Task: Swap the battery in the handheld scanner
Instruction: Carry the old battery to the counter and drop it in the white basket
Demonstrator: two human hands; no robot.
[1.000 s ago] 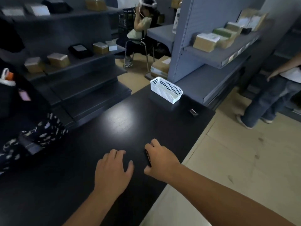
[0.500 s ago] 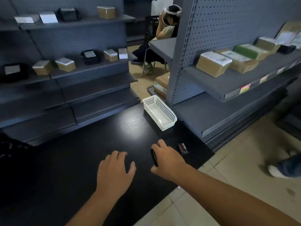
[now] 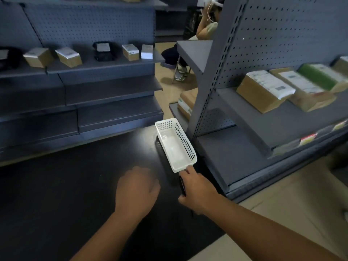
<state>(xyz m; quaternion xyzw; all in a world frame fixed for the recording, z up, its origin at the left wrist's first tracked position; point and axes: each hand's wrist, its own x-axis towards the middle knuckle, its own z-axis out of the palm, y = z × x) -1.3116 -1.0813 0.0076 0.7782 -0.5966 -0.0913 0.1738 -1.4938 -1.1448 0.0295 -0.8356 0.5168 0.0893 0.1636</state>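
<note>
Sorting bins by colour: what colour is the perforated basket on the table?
White, a plain plastic basket with small holes in its walls, seen clearly in the head view.

Handheld scanner [image 3: 182, 186]: thin black device, only its dark edge visible, gripped in the right hand [image 3: 197, 191] over the dark surface [image 3: 66, 194], near end of white basket [image 3: 176, 146] just beyond.

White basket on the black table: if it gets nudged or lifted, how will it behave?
The white basket looks empty, with thin perforated plastic walls, so it is probably light and would slide on the glossy black table. Its low, long shape makes tipping unlikely. The walls may flex if squeezed.
</note>
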